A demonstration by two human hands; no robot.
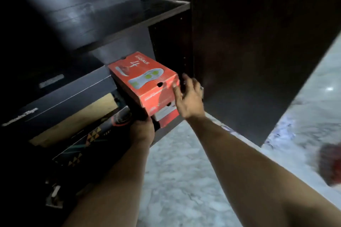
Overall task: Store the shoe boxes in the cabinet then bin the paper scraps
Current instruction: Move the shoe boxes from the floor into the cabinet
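A red shoe box (142,77) with a sole picture on its lid sits tilted on the lower cabinet shelf, its near end sticking out past the front edge. My left hand (142,131) grips the box's lower front corner from beneath. My right hand (188,96) is at the box's right front corner, fingers spread and touching the side. Left of the red box a dark navy shoe box (60,96) rests on a tan box (73,116). In front lies a black box with a triangle pattern (86,142).
The dark cabinet has an empty upper shelf (129,13) and an open door (258,61) on the right. Marble floor (175,171) lies below. A blurred reddish object (330,164) is on the floor at the far right. A metal hinge (54,195) shows at the lower left.
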